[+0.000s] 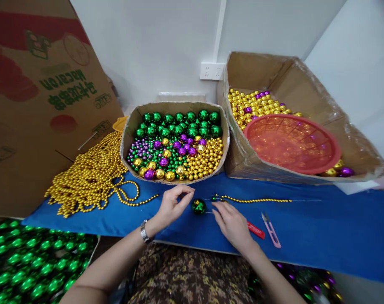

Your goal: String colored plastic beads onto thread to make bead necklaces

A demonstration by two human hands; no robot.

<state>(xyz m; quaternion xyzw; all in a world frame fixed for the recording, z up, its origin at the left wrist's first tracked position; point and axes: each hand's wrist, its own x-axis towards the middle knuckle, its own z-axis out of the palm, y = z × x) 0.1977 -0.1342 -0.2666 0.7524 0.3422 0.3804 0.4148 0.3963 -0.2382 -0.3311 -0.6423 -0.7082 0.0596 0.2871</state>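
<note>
A large shiny green ball (198,206) lies on the blue cloth between my two hands. My left hand (174,206), with a watch on its wrist, has thumb and forefinger pinched together just up-left of the ball; what is in the pinch is too fine to see. My right hand (232,223) is palm down, right of the ball, its thumb and fingertips closed on a thin clear thread (208,212) that runs to the ball. Above its fingers sit a small green bead (213,198) and a strand of small gold beads (258,200) stretching right.
Behind my hands stands a cardboard box (175,182) of green, purple and gold beads. Gold bead strands (93,177) are heaped at left. Pink thread snips (272,231) and a red object (256,230) lie right. A bigger carton (258,71) holds a red basket (293,143).
</note>
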